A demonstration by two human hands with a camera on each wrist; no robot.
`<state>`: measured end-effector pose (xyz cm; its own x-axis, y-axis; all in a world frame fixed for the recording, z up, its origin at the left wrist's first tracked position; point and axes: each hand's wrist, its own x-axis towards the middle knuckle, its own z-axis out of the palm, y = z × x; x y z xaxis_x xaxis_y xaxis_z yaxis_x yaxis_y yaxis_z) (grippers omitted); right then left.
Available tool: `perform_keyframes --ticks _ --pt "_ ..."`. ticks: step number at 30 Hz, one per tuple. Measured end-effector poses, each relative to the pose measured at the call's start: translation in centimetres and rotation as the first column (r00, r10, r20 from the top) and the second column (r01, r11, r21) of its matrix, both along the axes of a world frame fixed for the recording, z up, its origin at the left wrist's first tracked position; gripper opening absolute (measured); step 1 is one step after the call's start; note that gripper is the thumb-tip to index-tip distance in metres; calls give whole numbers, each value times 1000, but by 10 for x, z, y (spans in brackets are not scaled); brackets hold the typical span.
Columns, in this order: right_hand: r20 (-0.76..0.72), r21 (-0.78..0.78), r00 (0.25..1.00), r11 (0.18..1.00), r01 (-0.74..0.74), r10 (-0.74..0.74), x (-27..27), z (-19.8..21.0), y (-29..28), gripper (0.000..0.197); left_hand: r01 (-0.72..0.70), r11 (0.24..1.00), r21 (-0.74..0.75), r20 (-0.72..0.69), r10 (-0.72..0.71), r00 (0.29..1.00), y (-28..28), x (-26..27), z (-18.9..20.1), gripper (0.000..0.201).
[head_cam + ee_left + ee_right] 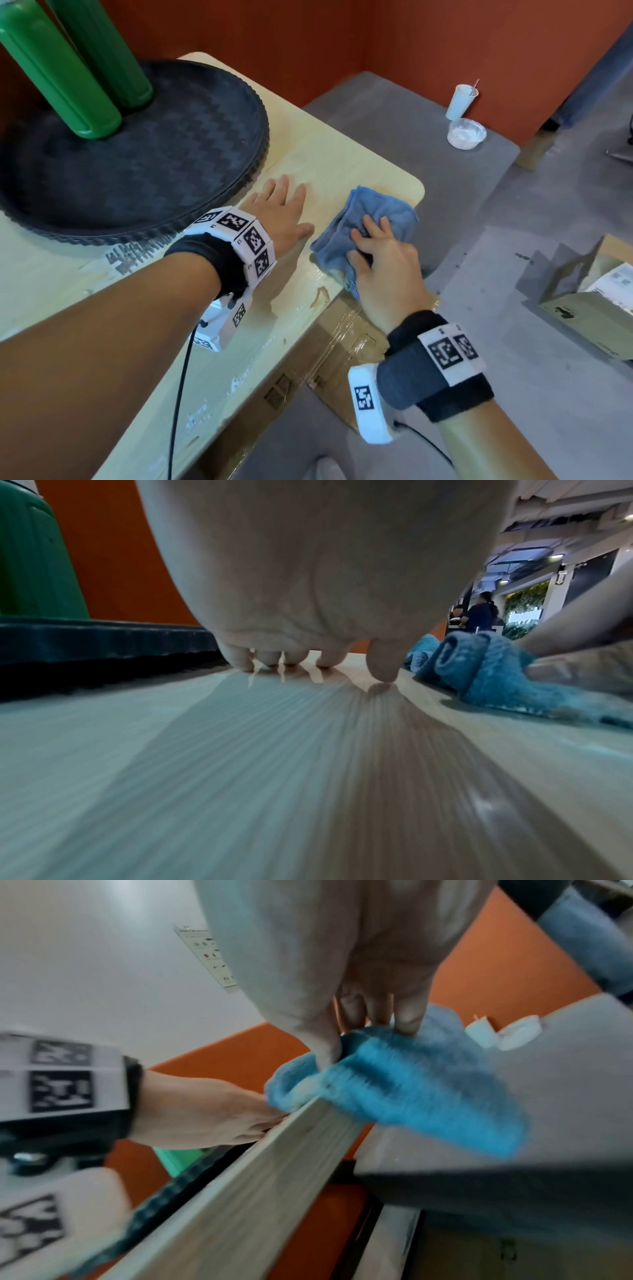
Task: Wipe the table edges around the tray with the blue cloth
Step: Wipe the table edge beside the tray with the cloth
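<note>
The person is leaning over a pale wooden bench (342,161) with both hands down on it. The right hand (383,263) is gripping the blue cloth (373,219) at the bench's right-hand edge, near the rounded corner; its fingers (409,1015) are curling over the bunched fabric, the thumb is pinching a fold, and part of the cloth is hanging over the lip of the bench. The left hand (284,216) is lying flat on the wood just beside the cloth, fingers (240,658) stretched out and slightly spread, holding nothing, with the tips touching the surface. Just left of that hand, a round black tray (137,171) is sitting on the bench, and two green bottles (68,68) are standing upright on it. Beyond the bench, on a lower grey surface (394,120), a white cup (460,101) with a straw is standing beside a small clear tub (466,133). An open cardboard box (589,301) is sitting on the floor to the right.
</note>
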<state>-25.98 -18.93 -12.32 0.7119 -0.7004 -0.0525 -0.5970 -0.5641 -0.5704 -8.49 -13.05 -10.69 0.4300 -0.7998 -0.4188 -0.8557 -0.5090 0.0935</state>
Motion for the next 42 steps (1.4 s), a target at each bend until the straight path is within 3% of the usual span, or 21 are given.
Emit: perform_keyframes --ticks 6,11,16,19,21,25,28,30,33,38,42 --pt "-60 35 987 988 -150 152 -14 -3 51 40 7 999 -37 15 -7 1000 11 -4 1 67" --pt "15 -2 999 1000 -30 30 -4 -4 39 37 18 998 -64 34 -16 999 23 -1 4 67" --pt "13 17 995 995 -101 100 -12 -8 52 39 18 1000 -24 20 -18 1000 37 3 0 67" --pt "45 -24 999 999 -26 27 -7 -3 32 35 27 999 -18 25 -27 999 37 4 0 68" --pt "13 -46 1000 999 -7 8 -3 0 44 34 27 999 -23 14 -27 1000 37 5 1 68" --pt "-67 -9 989 991 -134 133 -13 -7 78 39 42 999 -28 -2 -42 999 38 7 -1 69" --pt "-4 -24 998 998 -56 56 -8 -4 56 38 44 999 -15 -5 -44 999 39 8 -1 70" --pt "-48 -74 999 997 -11 8 -1 0 55 36 44 999 -18 -2 -44 999 39 8 -2 70" --pt "-106 -63 993 997 -49 43 -2 0 73 38 31 999 -18 -2 -31 1000 39 7 -4 69" --pt "-30 -86 1000 996 -9 6 -1 1 48 33 20 1000 -12 -2 -20 1000 37 4 -2 68" --pt "-102 -79 994 996 -41 33 -2 0 68 36 19 1000 -5 10 -19 1000 36 5 -2 68"
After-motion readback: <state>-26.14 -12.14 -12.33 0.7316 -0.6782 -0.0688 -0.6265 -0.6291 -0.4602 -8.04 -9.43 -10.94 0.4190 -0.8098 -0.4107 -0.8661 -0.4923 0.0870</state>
